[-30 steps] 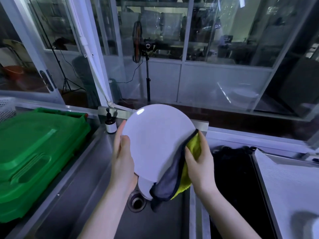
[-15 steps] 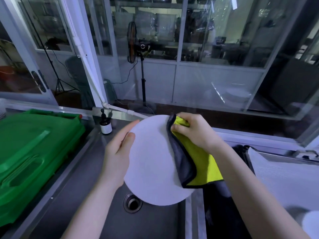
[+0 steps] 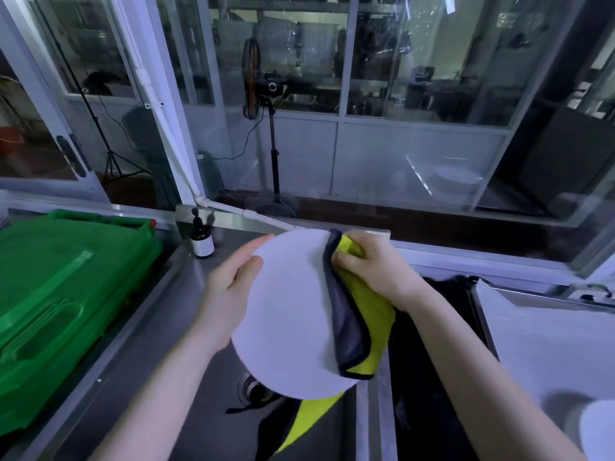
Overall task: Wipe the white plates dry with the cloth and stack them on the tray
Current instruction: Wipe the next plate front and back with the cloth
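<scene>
Gripping the white plate [image 3: 286,314] by its left rim, left hand [image 3: 226,294] steadies it while right hand [image 3: 376,267] fingers clutch the cloth [image 3: 362,327] at its top edge.

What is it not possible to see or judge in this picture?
Head view, white plate: its far face is turned away.
Head view, left hand: most fingers hidden behind the plate.
Head view, second plate: cut off by the bottom right corner.
Head view, pump bottle: label too small to read.
</scene>
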A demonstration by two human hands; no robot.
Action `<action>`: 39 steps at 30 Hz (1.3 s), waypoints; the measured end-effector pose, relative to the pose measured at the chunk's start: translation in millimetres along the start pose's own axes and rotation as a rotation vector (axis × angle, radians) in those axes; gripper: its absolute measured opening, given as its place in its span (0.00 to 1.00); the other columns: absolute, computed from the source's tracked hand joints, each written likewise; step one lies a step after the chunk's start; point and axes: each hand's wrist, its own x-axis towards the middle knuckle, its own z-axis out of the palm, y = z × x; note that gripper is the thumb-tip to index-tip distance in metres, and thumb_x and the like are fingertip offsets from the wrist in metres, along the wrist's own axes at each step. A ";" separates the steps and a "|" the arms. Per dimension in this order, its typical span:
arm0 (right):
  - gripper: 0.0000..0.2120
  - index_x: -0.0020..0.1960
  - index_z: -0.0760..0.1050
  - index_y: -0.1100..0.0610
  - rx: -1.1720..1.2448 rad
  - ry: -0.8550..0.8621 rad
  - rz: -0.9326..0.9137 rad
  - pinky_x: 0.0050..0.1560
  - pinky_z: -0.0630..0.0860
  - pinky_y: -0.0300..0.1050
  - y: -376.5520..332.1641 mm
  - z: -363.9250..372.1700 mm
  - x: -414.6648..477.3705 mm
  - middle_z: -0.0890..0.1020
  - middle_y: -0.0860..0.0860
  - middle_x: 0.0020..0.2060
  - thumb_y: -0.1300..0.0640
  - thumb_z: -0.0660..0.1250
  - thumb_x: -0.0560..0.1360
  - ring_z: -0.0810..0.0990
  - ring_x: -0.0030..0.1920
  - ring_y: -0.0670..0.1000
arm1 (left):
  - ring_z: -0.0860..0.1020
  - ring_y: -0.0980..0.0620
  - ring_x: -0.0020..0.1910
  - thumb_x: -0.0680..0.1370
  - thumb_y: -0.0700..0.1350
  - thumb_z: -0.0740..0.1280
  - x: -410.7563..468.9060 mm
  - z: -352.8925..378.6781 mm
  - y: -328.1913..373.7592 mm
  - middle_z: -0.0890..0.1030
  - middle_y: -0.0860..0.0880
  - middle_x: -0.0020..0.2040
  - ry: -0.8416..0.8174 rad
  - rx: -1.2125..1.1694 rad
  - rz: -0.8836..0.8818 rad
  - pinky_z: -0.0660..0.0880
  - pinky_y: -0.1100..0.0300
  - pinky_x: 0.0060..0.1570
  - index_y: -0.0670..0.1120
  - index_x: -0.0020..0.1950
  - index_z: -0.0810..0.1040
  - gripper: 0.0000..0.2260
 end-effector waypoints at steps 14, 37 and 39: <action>0.03 0.47 0.79 0.56 0.488 0.370 0.207 0.44 0.77 0.36 14.4 30.6 -35.6 0.84 0.46 0.40 0.60 0.67 0.78 0.78 0.40 0.41 | 0.79 0.57 0.52 0.84 0.44 0.60 6.1 1.7 -2.5 0.83 0.61 0.54 0.135 -0.050 0.055 0.72 0.57 0.57 0.66 0.62 0.81 0.18; 0.06 0.42 0.78 0.58 0.539 0.449 0.289 0.41 0.74 0.40 32.5 38.7 -29.9 0.81 0.47 0.34 0.61 0.67 0.78 0.75 0.39 0.45 | 0.73 0.76 0.58 0.82 0.42 0.66 -14.8 30.0 -29.1 0.77 0.76 0.58 0.236 -0.122 0.010 0.68 0.82 0.48 0.75 0.61 0.73 0.24; 0.05 0.45 0.77 0.63 0.243 0.231 0.109 0.40 0.71 0.34 27.6 10.1 -13.7 0.80 0.52 0.36 0.61 0.67 0.78 0.73 0.38 0.43 | 0.73 0.75 0.59 0.82 0.41 0.67 -9.3 20.2 -22.1 0.78 0.73 0.59 0.064 -0.006 0.053 0.67 0.81 0.48 0.72 0.63 0.74 0.23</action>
